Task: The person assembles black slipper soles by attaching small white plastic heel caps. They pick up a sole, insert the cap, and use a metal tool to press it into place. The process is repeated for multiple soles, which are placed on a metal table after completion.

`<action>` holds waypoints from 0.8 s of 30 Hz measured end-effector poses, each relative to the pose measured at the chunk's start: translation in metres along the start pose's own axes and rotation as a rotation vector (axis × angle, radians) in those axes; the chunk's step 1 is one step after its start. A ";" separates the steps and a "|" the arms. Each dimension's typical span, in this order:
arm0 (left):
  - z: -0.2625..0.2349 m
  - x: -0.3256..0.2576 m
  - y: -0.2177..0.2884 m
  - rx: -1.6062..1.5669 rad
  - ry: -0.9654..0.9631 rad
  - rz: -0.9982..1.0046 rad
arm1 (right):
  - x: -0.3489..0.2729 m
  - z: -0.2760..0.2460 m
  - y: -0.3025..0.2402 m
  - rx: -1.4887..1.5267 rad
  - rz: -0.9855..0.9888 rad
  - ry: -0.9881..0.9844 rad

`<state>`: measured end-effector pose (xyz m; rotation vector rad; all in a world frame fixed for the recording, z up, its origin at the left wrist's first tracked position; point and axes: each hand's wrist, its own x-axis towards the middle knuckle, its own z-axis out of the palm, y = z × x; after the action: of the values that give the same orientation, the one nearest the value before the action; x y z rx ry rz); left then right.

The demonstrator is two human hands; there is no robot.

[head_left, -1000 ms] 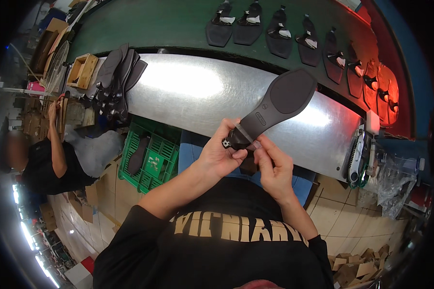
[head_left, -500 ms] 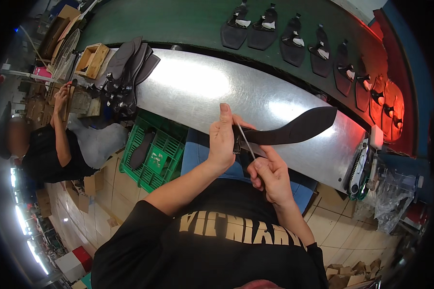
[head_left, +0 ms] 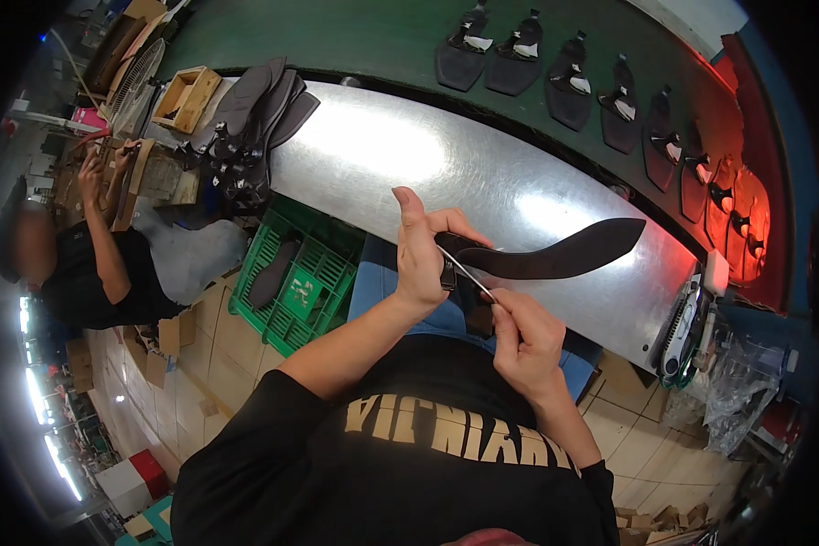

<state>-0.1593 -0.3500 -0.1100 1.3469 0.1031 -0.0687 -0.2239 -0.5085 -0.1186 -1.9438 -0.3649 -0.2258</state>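
Note:
My left hand (head_left: 419, 264), thumb raised, is closed around the heel end of a dark shoe sole (head_left: 560, 257). The sole's long curved front reaches out to the right over the metal table. Between the finger and thumb of my right hand (head_left: 530, 344) is pinched a thin metal rod-like tool (head_left: 467, 272). Its far end lies against the heel end of the sole, close to my left palm. A small dark block-like part (head_left: 448, 276) shows beside that palm; its exact shape is partly hidden.
A shiny metal table (head_left: 364, 173) borders a green conveyor belt (head_left: 355, 45) carrying several dark sandals (head_left: 569, 86), some under red light. Soles (head_left: 268, 105) are piled at left near a wooden box (head_left: 187, 100). A green crate (head_left: 305, 291) holds another sole. Another person (head_left: 109, 264) sits at left.
My right hand has shifted slightly right, and the tool's angle has become flatter. My left fingers have spread further over the heel end. The whole view has shifted slightly.

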 end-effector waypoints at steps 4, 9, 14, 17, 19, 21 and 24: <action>0.001 0.007 0.003 -0.058 0.061 -0.081 | -0.002 -0.001 -0.016 0.034 -0.040 -0.041; -0.002 0.014 -0.002 -0.343 -0.028 -0.175 | 0.001 -0.007 -0.019 0.287 0.264 0.077; 0.006 0.005 -0.021 -0.547 -0.236 -0.427 | 0.014 -0.012 -0.006 0.191 0.124 0.032; 0.030 -0.002 -0.009 -0.597 0.048 -0.504 | 0.024 -0.010 -0.010 0.007 0.093 0.016; 0.032 -0.004 -0.009 -0.598 0.127 -0.483 | 0.029 -0.007 -0.010 -0.129 0.057 0.006; 0.026 -0.004 -0.021 -0.564 0.109 -0.393 | 0.032 -0.004 -0.011 -0.239 0.013 0.001; 0.012 0.000 -0.034 -0.618 -0.047 -0.399 | 0.035 -0.002 -0.021 -0.067 0.166 0.047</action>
<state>-0.1623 -0.3693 -0.1405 0.6925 0.3247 -0.3744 -0.1986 -0.4978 -0.0886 -2.0190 -0.1660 -0.1765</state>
